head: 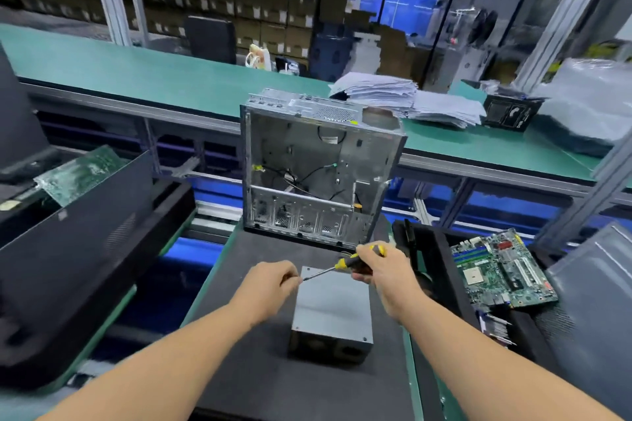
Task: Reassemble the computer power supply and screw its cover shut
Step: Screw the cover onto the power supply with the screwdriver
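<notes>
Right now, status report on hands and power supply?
Right hand grips yellow-black screwdriver; left hand pinches at its tip. Grey metal power supply box closed. Nothing obstructing.

Even overhead light is filling the scene; shadows staying soft. Edges are bending, wide-angle. Background and frame margins are smearing with motion blur.
</notes>
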